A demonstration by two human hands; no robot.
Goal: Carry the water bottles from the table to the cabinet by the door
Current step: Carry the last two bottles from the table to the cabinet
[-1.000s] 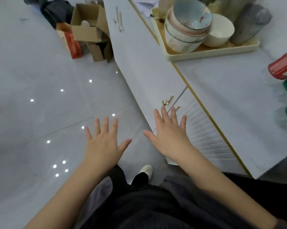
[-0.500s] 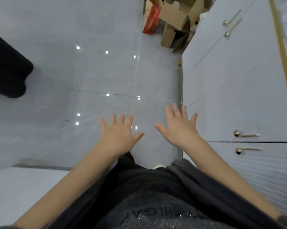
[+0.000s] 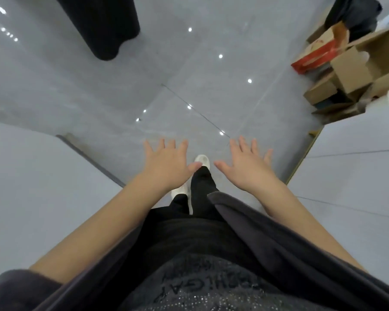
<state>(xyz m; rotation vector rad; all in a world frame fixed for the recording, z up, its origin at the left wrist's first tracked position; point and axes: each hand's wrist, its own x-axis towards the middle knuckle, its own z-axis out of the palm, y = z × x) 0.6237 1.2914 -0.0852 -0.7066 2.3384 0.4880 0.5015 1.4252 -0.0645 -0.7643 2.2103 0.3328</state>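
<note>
1. At far left a pale grey flat surface with a dark edge strip fills the lower-left side; nothing lies on the part that shows.
2. Above it, a black rounded object reaches down from the top edge over the glossy grey tiled floor, which is dotted with reflected light spots.
3. The left hand is held palm down over the floor, fingers spread and released, holding nothing.
4. Between the hands, a white shoe and a black trouser leg show below.
5. The right hand is likewise flat and splayed, empty, near the cabinet's edge but not touching it.
6. The white cabinet with a gold-trimmed edge stands at right; only its front shows.
7. Beyond it, in the upper right, open cardboard boxes are piled on the floor with a red carton among them; their contents cannot be made out.
8. No water bottle is in view; where the bottles are cannot be told.
</note>
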